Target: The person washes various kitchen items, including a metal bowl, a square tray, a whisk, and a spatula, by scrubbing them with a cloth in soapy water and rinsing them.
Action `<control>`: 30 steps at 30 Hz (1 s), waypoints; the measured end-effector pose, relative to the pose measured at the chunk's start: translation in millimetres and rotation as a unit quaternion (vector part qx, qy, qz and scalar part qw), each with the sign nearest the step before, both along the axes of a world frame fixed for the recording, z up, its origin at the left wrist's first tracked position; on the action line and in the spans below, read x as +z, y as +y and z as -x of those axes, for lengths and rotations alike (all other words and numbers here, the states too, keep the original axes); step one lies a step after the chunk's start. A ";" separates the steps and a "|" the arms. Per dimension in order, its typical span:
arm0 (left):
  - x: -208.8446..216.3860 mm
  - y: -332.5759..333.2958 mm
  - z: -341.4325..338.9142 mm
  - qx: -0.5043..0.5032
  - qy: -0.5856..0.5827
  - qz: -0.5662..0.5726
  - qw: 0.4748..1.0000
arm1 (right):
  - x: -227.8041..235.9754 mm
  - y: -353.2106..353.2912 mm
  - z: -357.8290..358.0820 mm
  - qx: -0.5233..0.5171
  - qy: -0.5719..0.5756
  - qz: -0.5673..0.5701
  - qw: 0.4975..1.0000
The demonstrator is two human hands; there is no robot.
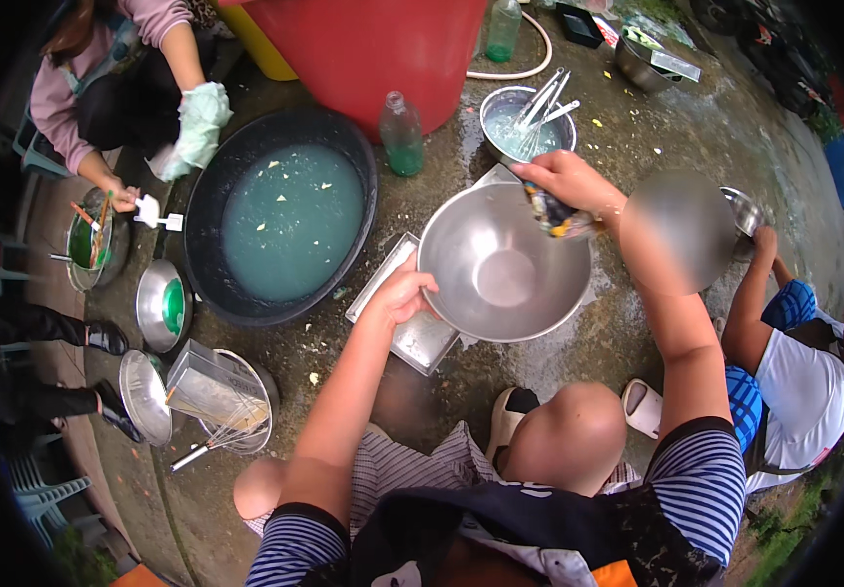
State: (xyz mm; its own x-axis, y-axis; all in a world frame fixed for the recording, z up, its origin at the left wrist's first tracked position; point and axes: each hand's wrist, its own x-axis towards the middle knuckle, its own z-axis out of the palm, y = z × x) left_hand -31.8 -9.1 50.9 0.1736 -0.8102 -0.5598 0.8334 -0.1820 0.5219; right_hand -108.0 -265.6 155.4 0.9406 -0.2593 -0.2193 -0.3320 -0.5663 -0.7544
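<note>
Beside the work: wide black basin (209,210) of cloudy greenish water, red tub (368,49), green-tinted plastic bottle (401,137), small pot of whisks (500,110), box grater (209,389) on wet concrete.

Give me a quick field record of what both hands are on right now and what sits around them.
left hand: grips the near-left rim of the steel bowl
right hand: holds a dark scrubbing pad over the bowl's far rim
bowl: empty, tilted, resting on flat steel trays
left of bowl: black basin of greenish water
behind: small pot of whisks, green bottle, red tub
others: gloved person at far left, another person at right
</note>
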 end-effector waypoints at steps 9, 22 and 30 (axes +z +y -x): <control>12.4 -9.0 11.2 0.156 -0.168 -0.025 0.973 | -109.1 74.5 3.9 0.260 -0.130 0.255 0.922; 9.0 -17.7 13.1 0.235 -0.365 0.042 0.900 | -130.7 134.2 -12.4 0.028 -0.288 -0.039 0.957; 20.6 -2.4 -8.4 0.116 -0.334 -0.042 0.934 | -94.1 1.7 15.0 0.313 -0.125 0.550 0.764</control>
State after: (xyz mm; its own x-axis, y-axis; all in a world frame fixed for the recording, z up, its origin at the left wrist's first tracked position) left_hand -23.3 -11.4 71.5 0.6729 -0.6651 -0.3237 0.3485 -0.1009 0.9319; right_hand -123.0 -264.0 61.2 0.9327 0.3603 0.0144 0.3402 -0.8923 0.2967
